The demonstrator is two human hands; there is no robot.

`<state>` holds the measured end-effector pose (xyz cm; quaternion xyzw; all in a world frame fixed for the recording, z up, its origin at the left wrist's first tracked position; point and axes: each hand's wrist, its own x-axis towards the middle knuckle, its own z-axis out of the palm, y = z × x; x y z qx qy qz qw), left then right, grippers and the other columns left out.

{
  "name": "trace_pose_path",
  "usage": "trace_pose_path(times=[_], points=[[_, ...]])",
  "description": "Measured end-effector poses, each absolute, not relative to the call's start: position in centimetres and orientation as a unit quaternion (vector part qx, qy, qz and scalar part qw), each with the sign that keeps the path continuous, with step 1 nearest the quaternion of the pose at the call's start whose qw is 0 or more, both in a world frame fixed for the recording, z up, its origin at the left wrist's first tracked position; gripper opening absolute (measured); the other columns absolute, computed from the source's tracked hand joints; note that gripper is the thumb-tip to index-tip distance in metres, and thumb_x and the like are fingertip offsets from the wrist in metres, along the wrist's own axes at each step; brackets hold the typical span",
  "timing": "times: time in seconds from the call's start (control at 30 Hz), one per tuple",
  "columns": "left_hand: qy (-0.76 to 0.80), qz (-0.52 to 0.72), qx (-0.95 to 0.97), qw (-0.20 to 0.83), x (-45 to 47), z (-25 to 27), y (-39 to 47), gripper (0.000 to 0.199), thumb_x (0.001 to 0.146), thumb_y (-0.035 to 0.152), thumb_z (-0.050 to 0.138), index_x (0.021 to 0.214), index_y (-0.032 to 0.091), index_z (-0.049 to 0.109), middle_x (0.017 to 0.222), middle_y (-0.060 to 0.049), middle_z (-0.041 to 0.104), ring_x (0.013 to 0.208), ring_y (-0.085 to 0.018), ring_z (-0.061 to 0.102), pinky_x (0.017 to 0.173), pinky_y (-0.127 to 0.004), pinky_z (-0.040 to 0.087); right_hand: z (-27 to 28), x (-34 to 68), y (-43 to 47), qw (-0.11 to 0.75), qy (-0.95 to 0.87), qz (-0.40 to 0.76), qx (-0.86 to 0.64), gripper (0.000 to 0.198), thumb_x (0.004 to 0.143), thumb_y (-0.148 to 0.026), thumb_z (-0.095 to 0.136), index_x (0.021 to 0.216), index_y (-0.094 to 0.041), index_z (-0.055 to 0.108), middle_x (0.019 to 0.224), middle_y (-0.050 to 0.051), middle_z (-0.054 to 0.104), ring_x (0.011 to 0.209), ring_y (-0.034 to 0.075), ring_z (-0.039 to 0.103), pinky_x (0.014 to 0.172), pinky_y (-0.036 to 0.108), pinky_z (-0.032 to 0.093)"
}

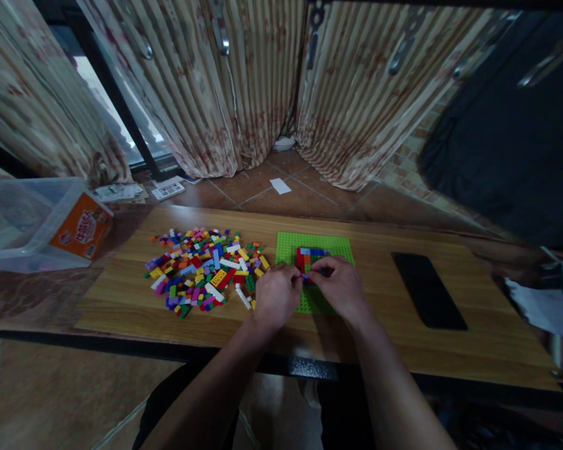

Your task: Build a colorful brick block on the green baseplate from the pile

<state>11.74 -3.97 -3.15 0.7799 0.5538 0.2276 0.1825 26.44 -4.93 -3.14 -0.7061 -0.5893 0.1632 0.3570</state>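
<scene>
A green studded baseplate (288, 240) lies on the wooden table, with a small block of red, orange, blue and green toy bricks (308, 257) built on it. Both hands meet at the near side of that block. My left hand (278, 290) is closed, its fingertips at the block's near left corner. From the right, my right hand (340, 284) pinches at a small purple-blue brick (304, 275) between the two hands. Whether the left fingers also grip this brick is hidden. Left of the baseplate spreads a heap of loose coloured bricks (206, 269).
A black phone-like slab (429, 290) lies on the table (385, 350) to the right. Beyond the left end stands a clear plastic bin (32, 219) with an orange label. Papers (544, 306) sit past the right end, and curtains (258, 94) hang behind.
</scene>
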Motion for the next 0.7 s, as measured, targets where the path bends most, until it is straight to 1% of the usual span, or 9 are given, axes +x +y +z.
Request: trace_pose_path(times=[0.47, 0.7], points=[[0.543, 0.2, 0.801, 0.154, 11.92, -3.29, -4.17, 0.022, 0.088, 0.02, 0.049, 0.078, 0.02, 0.068, 0.082, -0.006, 0.07, 0.074, -0.018, 0.064, 0.067, -0.028, 0.045, -3.48, 26.48, -4.7, 0.365, -0.59, 0.178, -0.698, 0.006, 0.071, -0.026, 0.064, 0.07, -0.022, 0.069, 0.08, 0.004, 0.064, 0.075, 0.02, 0.06, 0.073, 0.037, 0.047], [0.539, 0.21, 0.798, 0.169, 11.94, -3.11, -4.19, 0.019, 0.087, 0.018, 0.049, 0.078, 0.019, 0.067, 0.082, -0.007, 0.07, 0.075, -0.02, 0.065, 0.069, -0.029, 0.046, -3.49, 26.37, -4.72, 0.362, -0.597, 0.167, -0.696, 0.008, 0.072, -0.026, 0.063, 0.069, -0.023, 0.069, 0.08, 0.004, 0.064, 0.074, 0.021, 0.059, 0.074, 0.039, 0.047]])
